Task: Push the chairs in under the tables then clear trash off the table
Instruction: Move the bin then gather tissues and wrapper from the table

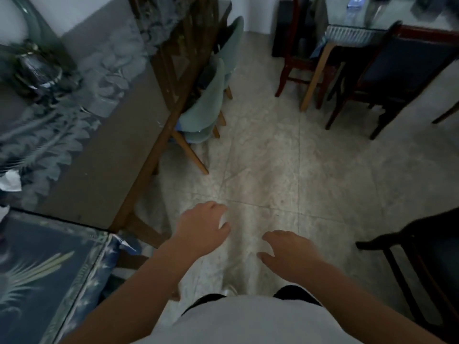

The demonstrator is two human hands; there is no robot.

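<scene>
My left hand (203,225) and my right hand (288,252) hang over the tiled floor with loosely curled fingers, holding nothing. Two teal chairs (206,105) with wooden legs are tucked against the long glass-topped table (104,155) on the left. A crumpled white paper (11,181) lies at that table's left edge. At the upper right, a dark wooden chair with a navy back (397,70) stands at another glass-topped table (372,18). A red-brown chair (295,45) stands at that table's left side. Another dark chair (422,264) stands apart at the right edge.
A dark vase of greenery (37,68) stands on the long table. A blue leaf-patterned table (49,281) is at the lower left. A clear plastic item (355,2) lies on the far right table. Open tiled floor (273,157) stretches ahead.
</scene>
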